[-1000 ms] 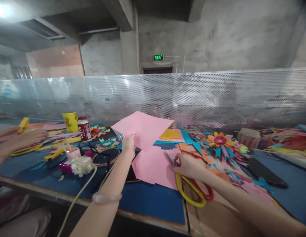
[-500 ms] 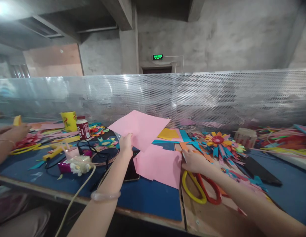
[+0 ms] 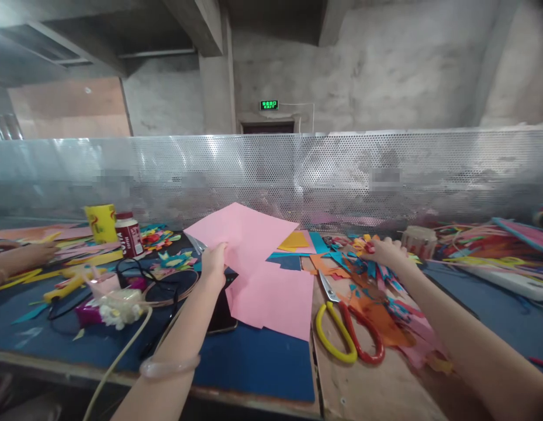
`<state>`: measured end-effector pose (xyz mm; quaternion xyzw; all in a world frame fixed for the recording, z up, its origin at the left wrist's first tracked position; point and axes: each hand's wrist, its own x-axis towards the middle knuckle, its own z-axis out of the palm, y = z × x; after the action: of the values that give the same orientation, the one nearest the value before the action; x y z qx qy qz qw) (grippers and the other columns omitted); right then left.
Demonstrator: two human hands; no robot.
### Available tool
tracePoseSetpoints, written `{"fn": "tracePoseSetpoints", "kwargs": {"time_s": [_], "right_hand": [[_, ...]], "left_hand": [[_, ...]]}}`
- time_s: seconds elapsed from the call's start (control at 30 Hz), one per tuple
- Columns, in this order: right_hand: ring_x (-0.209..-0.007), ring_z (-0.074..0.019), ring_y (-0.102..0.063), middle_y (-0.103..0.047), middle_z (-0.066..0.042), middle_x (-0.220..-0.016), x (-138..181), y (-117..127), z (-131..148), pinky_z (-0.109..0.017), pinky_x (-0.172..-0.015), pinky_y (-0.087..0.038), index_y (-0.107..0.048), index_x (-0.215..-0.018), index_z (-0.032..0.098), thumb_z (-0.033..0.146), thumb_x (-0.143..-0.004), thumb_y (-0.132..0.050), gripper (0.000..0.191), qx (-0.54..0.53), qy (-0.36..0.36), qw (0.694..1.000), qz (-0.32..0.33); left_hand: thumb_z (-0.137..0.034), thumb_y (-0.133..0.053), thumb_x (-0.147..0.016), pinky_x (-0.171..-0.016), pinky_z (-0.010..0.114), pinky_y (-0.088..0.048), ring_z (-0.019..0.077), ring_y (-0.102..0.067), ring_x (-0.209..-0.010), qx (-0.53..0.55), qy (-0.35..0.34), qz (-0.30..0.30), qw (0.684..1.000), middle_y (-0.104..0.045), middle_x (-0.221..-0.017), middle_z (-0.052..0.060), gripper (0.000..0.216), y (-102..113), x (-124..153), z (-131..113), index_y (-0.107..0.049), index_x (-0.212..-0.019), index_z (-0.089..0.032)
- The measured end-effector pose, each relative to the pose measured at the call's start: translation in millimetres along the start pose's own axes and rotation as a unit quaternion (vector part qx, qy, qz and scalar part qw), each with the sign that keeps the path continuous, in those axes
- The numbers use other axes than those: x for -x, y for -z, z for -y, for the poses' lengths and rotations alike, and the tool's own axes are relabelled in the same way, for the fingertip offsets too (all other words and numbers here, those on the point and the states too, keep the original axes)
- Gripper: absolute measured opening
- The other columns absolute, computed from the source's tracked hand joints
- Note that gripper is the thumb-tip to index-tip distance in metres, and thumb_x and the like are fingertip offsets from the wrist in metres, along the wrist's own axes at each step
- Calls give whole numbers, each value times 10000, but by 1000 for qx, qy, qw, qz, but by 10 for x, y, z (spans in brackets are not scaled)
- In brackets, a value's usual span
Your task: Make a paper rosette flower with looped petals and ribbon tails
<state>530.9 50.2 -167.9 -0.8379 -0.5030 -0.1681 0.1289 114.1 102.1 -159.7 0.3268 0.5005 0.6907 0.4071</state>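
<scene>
My left hand (image 3: 215,263) is closed on the edge of a pink paper sheet (image 3: 242,231), which is raised and tilted over the table. A second pink paper piece (image 3: 273,298), with cut edges, lies just below it. To the right, my right hand (image 3: 387,252) has its fingers closed around a colourful paper flower (image 3: 371,263), mostly hidden behind the hand. Scissors (image 3: 335,298) with one yellow and one red handle lie between my arms, blades pointing away. Yellow paper (image 3: 296,240) and orange scraps (image 3: 326,266) lie near the blades.
At left are a glue gun (image 3: 73,285), a yellow tin (image 3: 101,223), a brown-and-white bottle (image 3: 130,237) and tangled cables. A phone (image 3: 221,318) lies under my left forearm. Another person's hand (image 3: 37,256) is at far left. A perforated metal screen (image 3: 341,175) stands behind.
My right hand has moved from beside the scissors, up and right, onto the paper flower. The scissors are now uncovered. My left hand still holds the pink sheet; the view has turned slightly right.
</scene>
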Motion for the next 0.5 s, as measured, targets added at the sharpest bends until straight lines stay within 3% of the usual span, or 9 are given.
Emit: {"fn": "tracePoseSetpoints", "kwargs": {"time_s": [0.17,0.33,0.5], "right_hand": [[-1064,-395,-482,-548,-183,-1129,-66,-265,-205,-513,-823,-376,-650,-1005,152,337,-704,-686,355,-60,-19,998,-7],[-873,-202,-593,-627,-47,-926,-243,-124,-442,-372,-756,-470,-623,-960,146,380,-833,-580,269,-197,-69,977,-38],[-735,-142,-605,-622,-19,-876,-311,5,-678,-306,-657,-508,-598,-960,127,362,-891,-525,256,-348,-107,926,-100]], "left_hand": [[-273,-554,-867,-616,277,-515,125,-592,-719,6,-16,10,1000,-607,-917,39,205,-9,-38,36,-574,-1005,-123],[-221,-610,-804,-536,232,-454,95,-546,-590,17,-20,0,1000,-600,-770,-1,131,-9,-36,33,-585,-886,-122],[-143,-674,-586,-482,238,-371,124,-532,-523,33,-32,-12,999,-596,-645,-28,199,-14,-7,11,-601,-771,-148]]}}
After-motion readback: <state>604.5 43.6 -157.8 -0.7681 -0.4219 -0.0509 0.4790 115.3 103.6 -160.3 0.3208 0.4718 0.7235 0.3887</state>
